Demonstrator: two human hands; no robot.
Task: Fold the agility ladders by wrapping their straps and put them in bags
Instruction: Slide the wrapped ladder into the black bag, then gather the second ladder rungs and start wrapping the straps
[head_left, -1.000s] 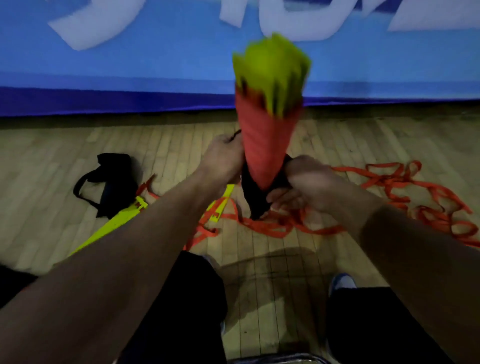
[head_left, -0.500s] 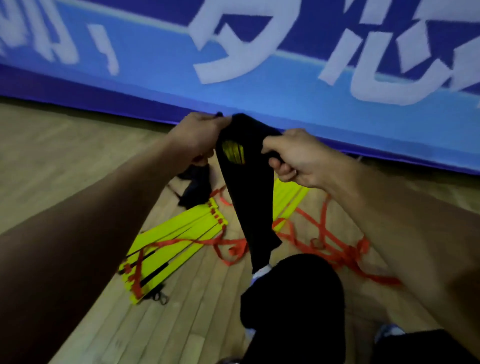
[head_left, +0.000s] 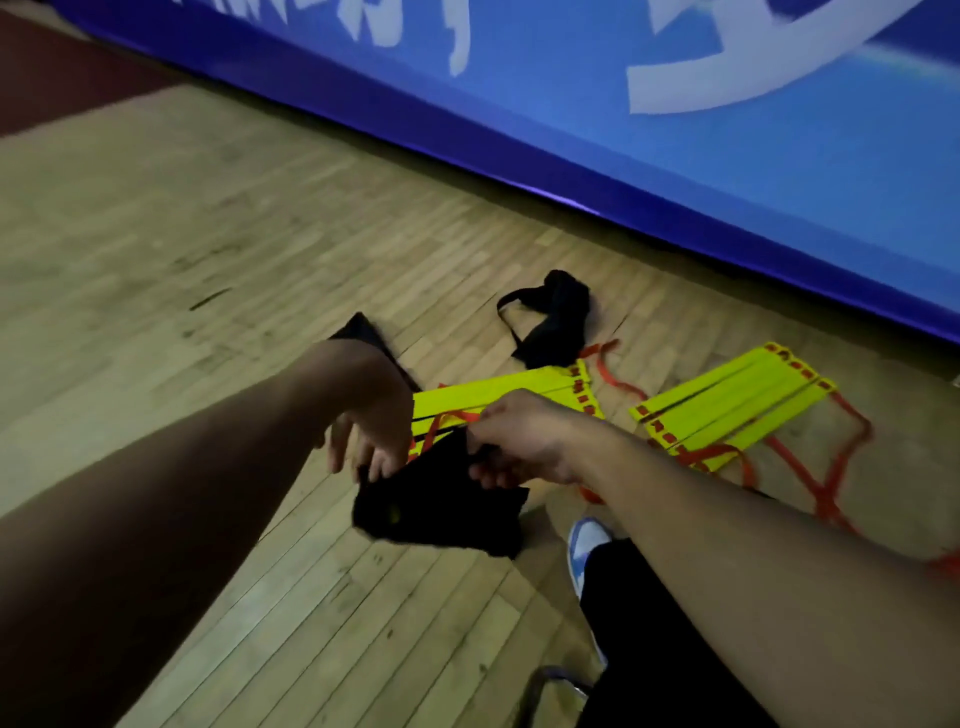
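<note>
A person's left hand (head_left: 371, 447) and right hand (head_left: 519, 441) hold a filled black bag (head_left: 441, 504) low at center frame, the right fingers clamped on its edge, the left fingertips pinching its corner. The bagging step looks nearly closed. 2 yellow ladder stacks (head_left: 727, 402) with loose orange straps (head_left: 826, 483) lie at center right; another black bag (head_left: 550, 319) waits above them. Next likely calls for setting the bag down and wrapping straps.
</note>
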